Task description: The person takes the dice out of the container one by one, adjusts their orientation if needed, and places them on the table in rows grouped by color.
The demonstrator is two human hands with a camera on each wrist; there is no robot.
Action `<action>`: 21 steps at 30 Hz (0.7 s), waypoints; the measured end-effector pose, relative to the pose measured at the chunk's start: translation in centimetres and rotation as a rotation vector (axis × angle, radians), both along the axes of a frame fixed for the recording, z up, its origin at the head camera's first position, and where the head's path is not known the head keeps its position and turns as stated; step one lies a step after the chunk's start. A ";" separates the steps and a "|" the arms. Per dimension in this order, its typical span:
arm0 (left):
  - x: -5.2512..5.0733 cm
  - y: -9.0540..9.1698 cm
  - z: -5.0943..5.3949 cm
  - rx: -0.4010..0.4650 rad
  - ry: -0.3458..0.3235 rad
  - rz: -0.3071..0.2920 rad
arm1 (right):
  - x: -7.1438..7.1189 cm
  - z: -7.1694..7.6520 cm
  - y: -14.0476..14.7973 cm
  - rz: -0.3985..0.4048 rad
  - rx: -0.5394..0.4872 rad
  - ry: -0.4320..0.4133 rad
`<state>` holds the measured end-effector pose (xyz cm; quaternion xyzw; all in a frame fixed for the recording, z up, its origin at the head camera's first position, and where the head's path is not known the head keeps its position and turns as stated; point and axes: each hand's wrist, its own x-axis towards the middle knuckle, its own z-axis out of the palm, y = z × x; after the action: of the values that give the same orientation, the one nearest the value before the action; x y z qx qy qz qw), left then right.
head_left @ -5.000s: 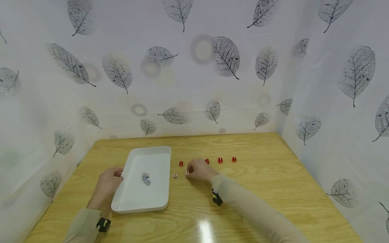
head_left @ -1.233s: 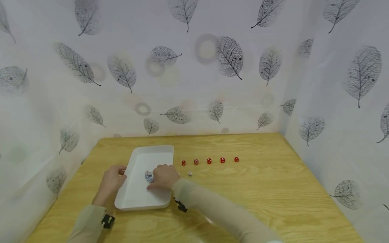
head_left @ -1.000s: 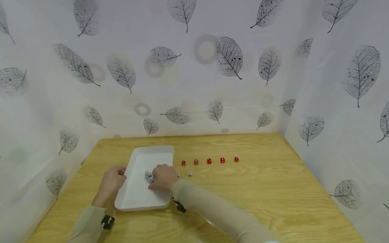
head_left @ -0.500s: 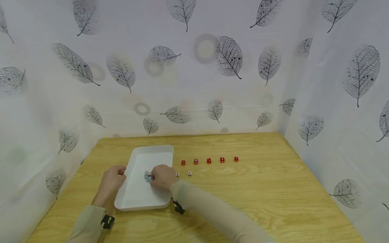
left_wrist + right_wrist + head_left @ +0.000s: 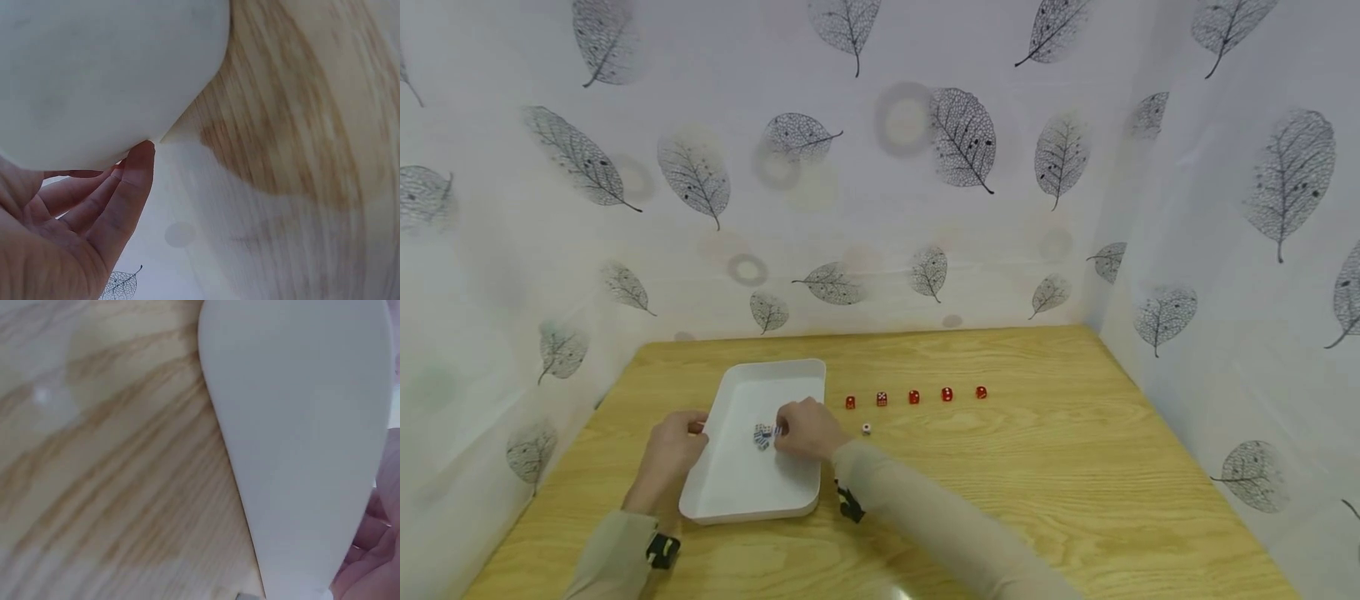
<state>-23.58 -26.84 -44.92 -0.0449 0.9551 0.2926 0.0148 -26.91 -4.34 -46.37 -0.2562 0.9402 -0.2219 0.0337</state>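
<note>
A white tray (image 5: 748, 492) stands on the table. My left hand (image 5: 672, 450) grips its left rim; in the left wrist view the fingers (image 5: 128, 194) touch the outer wall, and the thumb is hidden behind it. Over the tray's right part, my right hand (image 5: 808, 429) pinches a small die (image 5: 778, 431) at its fingertips. Beside those fingertips lies a cluster of white dice with dark-blue markings (image 5: 763, 435), partly touching. The right wrist view shows the tray's wall (image 5: 300, 444) with part of the right hand (image 5: 375, 562) behind it.
Several red dice (image 5: 913, 397) stand in a spaced row right of the tray. In front of the row sits one white die (image 5: 867, 429). Wood-grain table (image 5: 1037, 467); leaf-patterned white sheets (image 5: 880, 208) enclose its back and sides.
Five seconds ago my right hand held a white die on the table; now it is over the tray. Within the last second it rose slightly with a die, covering one white table die. Left hand stayed.
</note>
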 end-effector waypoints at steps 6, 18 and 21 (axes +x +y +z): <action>0.4 0.1 -0.2 0.014 0.011 0.017 | 0.4 0.5 1.0 0.033 -0.080 0.003; 0.1 0.0 0.1 0.006 -0.008 0.014 | 0.5 1.6 3.6 0.054 -0.194 -0.036; -0.1 0.0 -0.1 0.008 -0.006 0.013 | 0.3 2.0 4.4 0.050 -0.211 -0.026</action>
<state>-23.66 -26.89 -45.01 -0.0518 0.9535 0.2966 0.0162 -26.58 0.10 -44.32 -0.2788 0.9044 -0.3220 0.0243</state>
